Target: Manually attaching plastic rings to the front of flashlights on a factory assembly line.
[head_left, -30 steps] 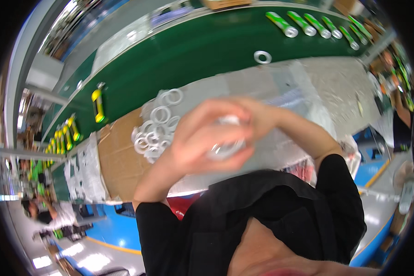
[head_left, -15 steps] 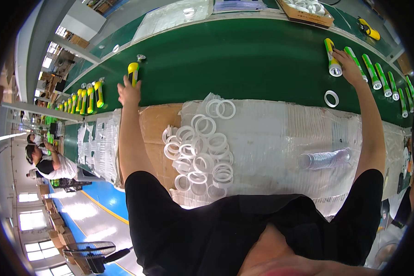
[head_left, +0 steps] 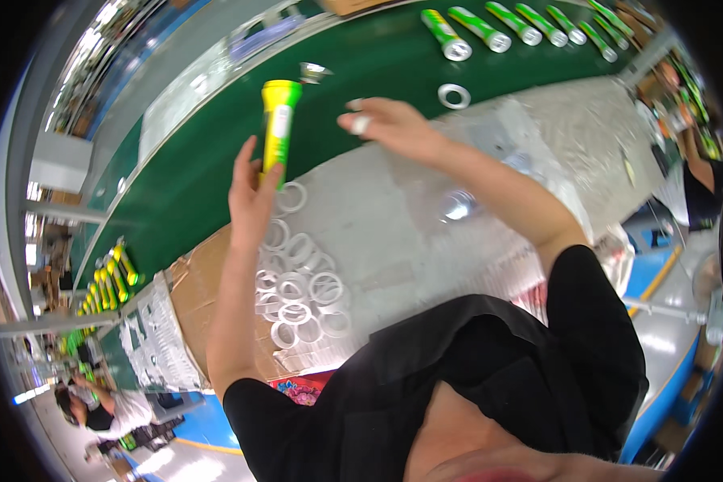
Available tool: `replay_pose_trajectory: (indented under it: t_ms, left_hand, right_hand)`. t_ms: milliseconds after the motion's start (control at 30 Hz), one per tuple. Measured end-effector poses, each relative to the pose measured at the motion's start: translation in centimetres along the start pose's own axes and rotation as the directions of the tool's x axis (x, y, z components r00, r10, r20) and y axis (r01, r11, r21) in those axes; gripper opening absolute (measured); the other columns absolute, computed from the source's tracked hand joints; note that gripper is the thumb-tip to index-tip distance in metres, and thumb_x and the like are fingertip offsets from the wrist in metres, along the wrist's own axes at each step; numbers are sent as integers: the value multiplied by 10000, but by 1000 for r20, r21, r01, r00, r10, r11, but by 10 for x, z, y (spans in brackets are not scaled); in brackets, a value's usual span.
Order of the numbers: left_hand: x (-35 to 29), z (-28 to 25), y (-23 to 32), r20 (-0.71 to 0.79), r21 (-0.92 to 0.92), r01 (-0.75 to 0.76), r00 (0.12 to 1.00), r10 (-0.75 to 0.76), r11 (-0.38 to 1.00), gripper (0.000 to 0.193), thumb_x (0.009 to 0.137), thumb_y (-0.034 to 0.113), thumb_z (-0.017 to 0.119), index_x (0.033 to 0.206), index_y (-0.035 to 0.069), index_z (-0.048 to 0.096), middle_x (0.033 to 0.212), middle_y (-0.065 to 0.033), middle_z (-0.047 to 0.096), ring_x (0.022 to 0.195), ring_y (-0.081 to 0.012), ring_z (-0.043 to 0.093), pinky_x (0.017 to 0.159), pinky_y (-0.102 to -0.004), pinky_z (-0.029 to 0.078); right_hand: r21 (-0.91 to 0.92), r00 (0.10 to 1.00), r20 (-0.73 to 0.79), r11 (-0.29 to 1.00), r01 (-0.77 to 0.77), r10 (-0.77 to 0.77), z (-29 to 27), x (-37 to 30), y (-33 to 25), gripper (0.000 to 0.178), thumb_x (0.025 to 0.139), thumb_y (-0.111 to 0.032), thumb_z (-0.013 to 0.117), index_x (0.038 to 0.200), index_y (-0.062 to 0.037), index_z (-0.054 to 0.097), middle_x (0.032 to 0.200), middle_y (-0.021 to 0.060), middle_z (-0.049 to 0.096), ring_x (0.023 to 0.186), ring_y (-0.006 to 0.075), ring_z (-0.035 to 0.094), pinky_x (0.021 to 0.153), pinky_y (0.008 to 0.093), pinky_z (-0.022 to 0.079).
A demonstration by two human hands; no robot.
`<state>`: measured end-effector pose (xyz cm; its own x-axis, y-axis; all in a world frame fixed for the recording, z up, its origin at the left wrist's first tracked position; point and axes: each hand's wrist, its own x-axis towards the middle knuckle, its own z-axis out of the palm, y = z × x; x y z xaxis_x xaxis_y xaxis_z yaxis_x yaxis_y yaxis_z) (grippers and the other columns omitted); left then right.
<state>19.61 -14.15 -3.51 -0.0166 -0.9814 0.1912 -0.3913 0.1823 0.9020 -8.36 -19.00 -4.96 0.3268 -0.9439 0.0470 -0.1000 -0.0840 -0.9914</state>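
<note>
My left hand (head_left: 253,189) is closed around the lower part of a yellow and green flashlight (head_left: 279,120), held upright above the green belt. A small shiny reflector piece (head_left: 315,73) is just right of the flashlight's wide end, on the belt. My right hand (head_left: 394,128) is stretched toward the flashlight, its fingers extended and nothing visible in them. White wraps show on its fingers. A heap of white plastic rings (head_left: 295,285) lies below my left hand on the plastic-covered cardboard. One loose white ring (head_left: 454,96) rests on the belt beyond my right forearm.
Green and white flashlights (head_left: 482,30) lie in a row at the far right of the belt. More yellow-green ones (head_left: 122,265) stand at the left. Clear plastic discs (head_left: 458,205) lie partly behind my right forearm. Other people sit at both sides.
My left hand has taken up the flashlight from the belt. My right hand has left the flashlight at the right and moved inward toward the left one. The view has turned.
</note>
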Motion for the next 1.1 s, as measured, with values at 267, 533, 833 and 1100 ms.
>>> replay_pose_trajectory:
  t_ms: [267,533,833,1100]
  left_hand:
    - [-84,87,78,215,124,-370,916,339,921,573,907,186,664,1414,69,426,1077,-127,662,946,-225,657,811,-335,502]
    - [-87,139,104,381,-411,-251,826,415,876,358,1034,270,419,1191,23,625,1051,-92,665,1032,-188,602,907,-320,456]
    - [-127,152,115,281,-229,-582,728,626,780,365,1011,331,405,984,38,621,1038,-116,644,985,-292,590,853,-370,447]
    - [-109,176,84,276,-124,-578,761,587,807,495,943,391,545,1280,28,541,1309,-189,534,1248,-358,480,1032,-425,367]
  right_hand:
    - [680,991,-49,731,-59,126,4,-143,-27,408,840,-235,639,1175,-34,522,953,113,633,859,221,614,796,358,487]
    - [526,933,353,840,-134,-72,8,-224,-45,627,819,-536,663,1159,-51,456,819,108,579,750,177,587,660,297,440]
    - [517,995,85,856,-4,-47,15,-238,-34,488,963,-352,595,1266,-11,422,972,82,562,787,160,614,707,303,514]
    - [742,991,-60,669,-35,118,-13,-243,-23,370,966,-281,558,1265,-82,470,897,98,590,734,170,601,654,300,490]
